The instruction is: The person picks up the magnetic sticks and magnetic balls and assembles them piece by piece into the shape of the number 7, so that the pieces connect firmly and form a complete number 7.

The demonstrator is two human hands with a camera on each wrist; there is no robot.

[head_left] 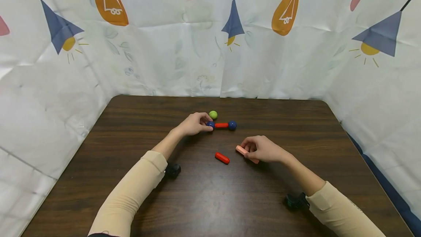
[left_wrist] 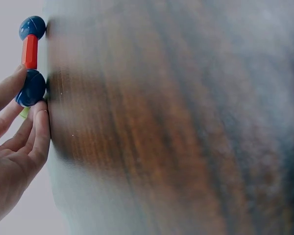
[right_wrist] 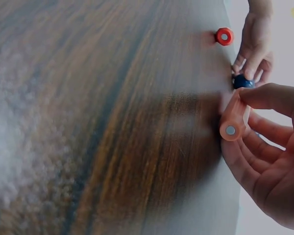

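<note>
My left hand (head_left: 194,124) pinches a blue ball (left_wrist: 31,89) between thumb and fingers. That ball sits at one end of a red rod (head_left: 221,125), and a second blue ball (head_left: 232,125) is at the other end; the piece lies on the table. My right hand (head_left: 263,149) pinches a peach-coloured rod (head_left: 241,150), whose near end shows a round silvery tip in the right wrist view. Another red rod (head_left: 222,158) lies loose between the hands. Just beyond the left fingers rests a green ball (head_left: 213,115).
A dark wood-grain table (head_left: 197,200) bears all the pieces. White curtain (head_left: 158,57) printed with lamps and bulbs surrounds its back and sides. Black devices (head_left: 172,170) are worn at both wrists.
</note>
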